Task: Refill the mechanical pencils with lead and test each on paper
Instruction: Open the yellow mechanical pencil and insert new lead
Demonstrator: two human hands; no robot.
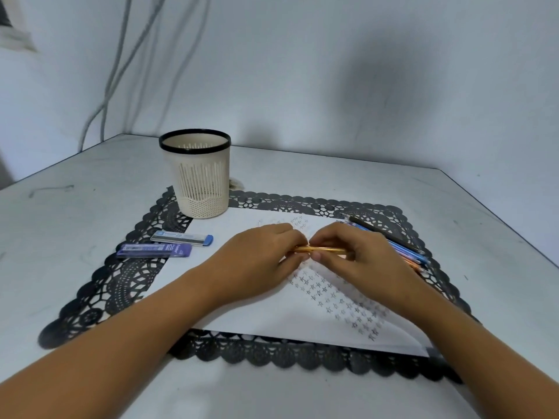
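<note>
An orange mechanical pencil (pixel 320 250) lies level between both hands above the white paper (pixel 257 316). My left hand (pixel 260 258) pinches its left end, and my right hand (pixel 348 252) grips its barrel. Small pencilled star marks cover the paper's right half. Several more pencils (pixel 402 246), blue, black and orange, lie side by side at the paper's right edge. Two lead cases rest on the left: a clear one with a blue cap (pixel 181 238) and a purple one marked 2B (pixel 154 251).
A cream slotted pen cup (pixel 201 179) with a black rim stands empty at the far left corner of the black lace placemat (pixel 99 294). The grey table (pixel 60 207) meets a wall behind, where cables hang at the left.
</note>
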